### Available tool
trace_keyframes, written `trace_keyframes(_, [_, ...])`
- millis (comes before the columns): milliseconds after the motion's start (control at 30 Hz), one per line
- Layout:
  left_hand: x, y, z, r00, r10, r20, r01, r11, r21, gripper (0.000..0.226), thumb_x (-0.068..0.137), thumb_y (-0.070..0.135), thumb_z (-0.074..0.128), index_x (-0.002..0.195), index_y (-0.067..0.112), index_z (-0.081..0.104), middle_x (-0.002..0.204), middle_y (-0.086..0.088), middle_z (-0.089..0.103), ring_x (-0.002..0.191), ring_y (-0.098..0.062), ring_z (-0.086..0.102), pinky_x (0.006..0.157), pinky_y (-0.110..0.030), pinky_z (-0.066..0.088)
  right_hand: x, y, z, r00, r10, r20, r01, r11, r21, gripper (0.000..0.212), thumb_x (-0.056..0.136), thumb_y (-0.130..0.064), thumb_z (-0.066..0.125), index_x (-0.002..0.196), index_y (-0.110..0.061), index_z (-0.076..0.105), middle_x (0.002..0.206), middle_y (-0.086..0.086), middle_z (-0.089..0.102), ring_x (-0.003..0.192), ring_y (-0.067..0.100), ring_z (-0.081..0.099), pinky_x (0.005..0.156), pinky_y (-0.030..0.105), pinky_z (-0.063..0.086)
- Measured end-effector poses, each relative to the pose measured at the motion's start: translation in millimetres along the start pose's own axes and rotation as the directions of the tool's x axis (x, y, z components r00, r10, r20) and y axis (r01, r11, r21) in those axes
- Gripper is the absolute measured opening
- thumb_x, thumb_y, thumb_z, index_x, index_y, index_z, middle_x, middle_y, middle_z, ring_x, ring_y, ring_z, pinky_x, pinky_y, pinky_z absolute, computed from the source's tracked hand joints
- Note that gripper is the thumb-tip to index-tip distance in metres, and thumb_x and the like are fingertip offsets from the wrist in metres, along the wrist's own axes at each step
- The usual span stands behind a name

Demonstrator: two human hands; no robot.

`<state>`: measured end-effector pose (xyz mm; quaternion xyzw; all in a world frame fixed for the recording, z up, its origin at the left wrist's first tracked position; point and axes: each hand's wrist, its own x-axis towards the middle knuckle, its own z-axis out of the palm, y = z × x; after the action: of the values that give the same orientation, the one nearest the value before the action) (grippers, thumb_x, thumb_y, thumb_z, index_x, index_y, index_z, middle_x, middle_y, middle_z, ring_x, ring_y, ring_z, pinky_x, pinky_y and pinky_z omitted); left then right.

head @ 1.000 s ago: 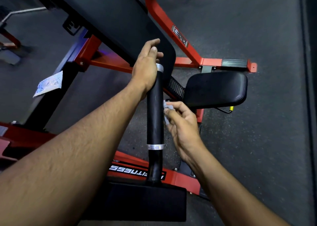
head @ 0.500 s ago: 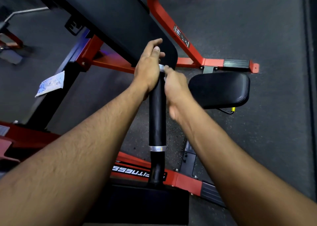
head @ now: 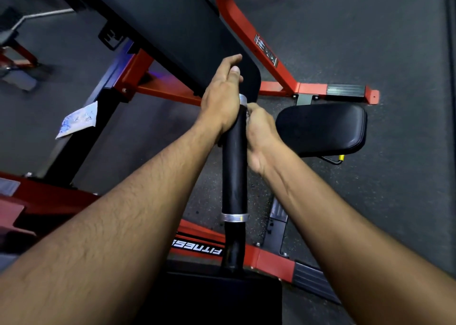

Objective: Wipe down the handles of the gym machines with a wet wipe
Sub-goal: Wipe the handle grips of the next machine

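A black machine handle (head: pixel 234 176) with a metal ring near its base stands upright in the middle of the head view. My left hand (head: pixel 219 97) rests against the handle's top end from the left, fingers stretched out past the metal cap. My right hand (head: pixel 261 132) presses against the upper right side of the handle, its fingers curled round a wet wipe (head: pixel 248 115). Only a small pale scrap of the wipe shows between the fingers and the grip.
A black seat pad (head: pixel 320 127) sits right of the handle and a long black back pad (head: pixel 172 28) slants above it. A red steel frame (head: pixel 237 28) runs over the dark rubber floor. A white and blue packet (head: pixel 79 121) lies on a black beam at left.
My right hand has gone from the middle of the handle up to its top end with the wipe, then slipped slightly lower. My left hand has stayed at the top.
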<state>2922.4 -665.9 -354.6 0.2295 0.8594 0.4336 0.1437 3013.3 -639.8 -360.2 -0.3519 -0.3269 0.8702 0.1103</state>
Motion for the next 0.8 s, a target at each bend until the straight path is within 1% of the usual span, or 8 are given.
trace_keyframes(100, [3, 2, -2, 0.999, 0.004, 0.044, -0.007, 0.998, 0.057, 0.041, 0.11, 0.036, 0.032, 0.146, 0.042, 0.05, 0.113, 0.009, 0.065, 0.112, -0.01, 0.06, 0.11, -0.036, 0.043, -16, 14, -11, 0.998, 0.016, 0.053, -0.016, 1.0, 0.011, 0.038, 0.102, -0.025, 0.038, 0.079, -0.005, 0.061, 0.064, 0.018, 0.06, 0.053, 0.029, 0.058, 0.051, 0.033, 0.051])
trace_keyframes(233, [3, 5, -5, 0.996, 0.003, 0.091, -0.013, 0.994, 0.107, 0.042, 0.111, 0.033, 0.031, 0.15, 0.042, 0.047, 0.115, 0.009, 0.063, 0.088, 0.008, 0.058, 0.099, -0.026, 0.042, -38, 35, -28, 0.971, 0.129, 0.203, -0.129, 0.992, -0.011, 0.045, 0.101, -0.025, 0.03, 0.09, 0.002, 0.065, 0.067, 0.019, 0.061, 0.055, 0.027, 0.059, 0.054, 0.031, 0.053])
trace_keyframes(300, [3, 5, -6, 0.996, -0.001, 0.094, -0.008, 0.996, 0.094, 0.042, 0.111, 0.033, 0.032, 0.15, 0.041, 0.047, 0.115, 0.009, 0.063, 0.078, 0.014, 0.058, 0.098, -0.027, 0.043, -28, 22, -22, 0.962, 0.163, 0.219, -0.178, 0.983, 0.049, 0.041, 0.098, -0.023, 0.033, 0.084, 0.0, 0.063, 0.065, 0.019, 0.06, 0.054, 0.028, 0.059, 0.052, 0.03, 0.055])
trace_keyframes(433, [2, 5, -5, 0.995, -0.004, 0.104, -0.008, 0.994, 0.111, 0.043, 0.111, 0.036, 0.032, 0.151, 0.044, 0.045, 0.122, 0.003, 0.066, 0.102, -0.005, 0.061, 0.107, -0.033, 0.044, 13, -12, -2, 0.993, 0.109, 0.046, -0.111, 0.993, 0.043, 0.028, 0.095, -0.018, 0.044, 0.071, -0.01, 0.056, 0.063, 0.013, 0.054, 0.048, 0.027, 0.057, 0.045, 0.032, 0.052])
trace_keyframes(533, [7, 5, -7, 0.989, -0.009, 0.147, -0.01, 0.992, 0.129, 0.044, 0.111, 0.037, 0.031, 0.154, 0.042, 0.041, 0.146, -0.002, 0.057, 0.132, -0.015, 0.055, 0.118, -0.036, 0.035, 19, -16, 1, 0.997, 0.071, 0.026, -0.072, 0.997, 0.038, 0.028, 0.097, -0.021, 0.043, 0.073, -0.015, 0.054, 0.07, 0.009, 0.053, 0.052, 0.023, 0.057, 0.05, 0.03, 0.054])
trace_keyframes(600, [10, 4, -8, 0.986, -0.022, 0.164, -0.002, 0.989, 0.146, 0.046, 0.11, 0.043, 0.03, 0.155, 0.046, 0.039, 0.147, 0.002, 0.054, 0.133, -0.014, 0.054, 0.121, -0.039, 0.032, 8, -13, 1, 1.0, -0.004, 0.015, 0.004, 1.0, 0.014, 0.033, 0.103, -0.025, 0.042, 0.076, -0.013, 0.058, 0.069, 0.01, 0.059, 0.057, 0.024, 0.061, 0.054, 0.032, 0.055])
trace_keyframes(700, [13, -2, -6, 0.984, -0.008, 0.176, -0.016, 0.991, 0.135, 0.051, 0.103, 0.054, 0.026, 0.154, 0.051, 0.036, 0.137, 0.007, 0.059, 0.136, -0.009, 0.051, 0.123, -0.042, 0.028, -2, 9, 0, 0.977, -0.201, -0.071, 0.185, 0.965, -0.188, 0.037, 0.102, -0.032, 0.041, 0.079, -0.016, 0.066, 0.076, 0.017, 0.067, 0.073, 0.035, 0.066, 0.073, 0.048, 0.058])
trace_keyframes(800, [15, -6, -4, 0.987, -0.003, 0.158, -0.012, 0.996, 0.092, 0.061, 0.091, 0.064, 0.027, 0.151, 0.055, 0.036, 0.159, 0.002, 0.044, 0.148, -0.011, 0.038, 0.126, -0.043, 0.023, -14, 40, -15, 0.886, -0.46, -0.057, 0.369, 0.773, -0.516, 0.036, 0.103, -0.029, 0.037, 0.101, -0.019, 0.071, 0.098, 0.005, 0.073, 0.097, 0.024, 0.067, 0.092, 0.052, 0.052])
